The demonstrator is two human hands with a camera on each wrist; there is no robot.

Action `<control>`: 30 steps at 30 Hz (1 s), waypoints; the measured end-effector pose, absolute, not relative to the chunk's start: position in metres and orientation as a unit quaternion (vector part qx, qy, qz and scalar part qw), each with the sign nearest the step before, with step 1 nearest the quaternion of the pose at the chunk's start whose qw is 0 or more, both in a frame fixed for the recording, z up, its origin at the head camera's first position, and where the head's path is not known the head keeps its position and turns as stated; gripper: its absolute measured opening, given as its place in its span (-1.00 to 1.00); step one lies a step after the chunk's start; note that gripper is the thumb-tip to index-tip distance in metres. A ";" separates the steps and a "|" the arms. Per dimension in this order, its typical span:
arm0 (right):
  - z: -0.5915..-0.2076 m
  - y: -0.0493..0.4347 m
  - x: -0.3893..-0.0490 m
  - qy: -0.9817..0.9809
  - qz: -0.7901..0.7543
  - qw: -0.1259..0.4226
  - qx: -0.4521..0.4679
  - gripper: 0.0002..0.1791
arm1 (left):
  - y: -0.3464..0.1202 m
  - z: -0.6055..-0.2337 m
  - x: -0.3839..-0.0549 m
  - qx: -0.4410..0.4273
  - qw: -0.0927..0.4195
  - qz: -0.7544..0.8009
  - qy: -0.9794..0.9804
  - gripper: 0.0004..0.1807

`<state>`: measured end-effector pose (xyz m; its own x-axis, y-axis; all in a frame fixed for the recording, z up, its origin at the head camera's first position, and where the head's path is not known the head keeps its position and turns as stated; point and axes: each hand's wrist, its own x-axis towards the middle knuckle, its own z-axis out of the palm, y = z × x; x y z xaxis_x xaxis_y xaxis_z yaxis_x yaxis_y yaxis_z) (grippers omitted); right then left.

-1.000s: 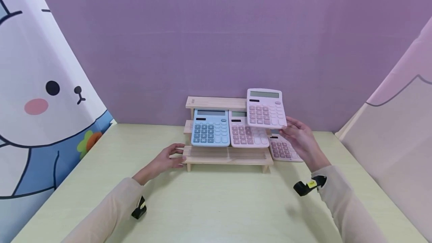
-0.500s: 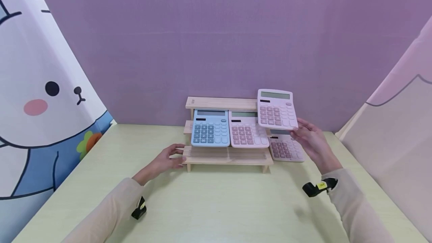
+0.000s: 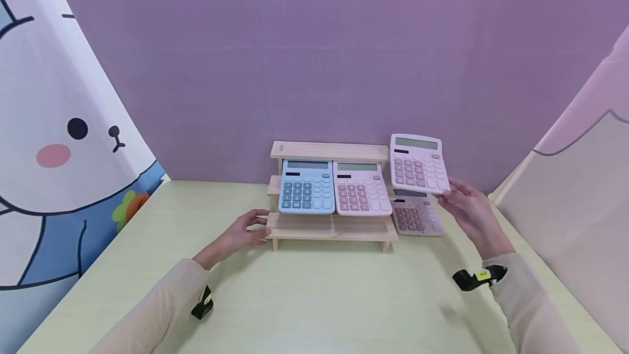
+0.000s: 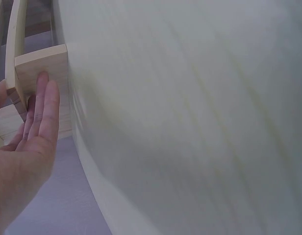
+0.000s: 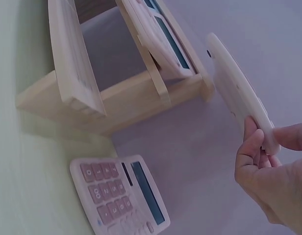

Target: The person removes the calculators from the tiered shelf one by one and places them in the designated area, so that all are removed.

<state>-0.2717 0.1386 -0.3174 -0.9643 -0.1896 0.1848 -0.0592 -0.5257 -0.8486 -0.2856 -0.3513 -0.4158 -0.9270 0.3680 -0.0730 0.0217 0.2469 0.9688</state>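
Observation:
My right hand (image 3: 473, 213) pinches a pink calculator (image 3: 417, 164) by its lower right corner, raised beside the right end of a tiered wooden rack (image 3: 331, 224). In the right wrist view the thumb (image 5: 292, 136) lies on the key side with fingers behind. At the rack's left end, my left hand (image 3: 241, 234) holds the lowest board, its thumb on top and fingers under it against the wooden leg (image 4: 48, 63). A blue calculator (image 3: 307, 186) and another pink calculator (image 3: 362, 189) lean side by side on the middle tier.
A further pink calculator (image 3: 416, 216) lies on the pale table (image 3: 314, 294) right of the rack, partly covered in the head view by the raised one. A purple backdrop (image 3: 314, 59) stands behind, with printed cloth (image 3: 59, 124) at the left side.
My right hand has moved right and slightly down with the pink calculator, away from the rack's top tier. The left hand stays at the rack's end.

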 end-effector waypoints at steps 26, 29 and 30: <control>-0.346 0.172 -0.265 0.458 -0.879 0.041 -0.127 -0.60 | -0.350 -0.416 -0.285 0.120 0.141 0.601 0.777 -0.33; -0.350 0.176 -0.264 0.460 -0.878 0.040 -0.126 -0.58 | -0.350 -0.415 -0.285 0.121 0.140 0.602 0.777 -0.33; -0.352 0.178 -0.263 0.464 -0.876 0.039 -0.126 -0.57 | -0.350 -0.415 -0.284 0.122 0.141 0.602 0.777 -0.33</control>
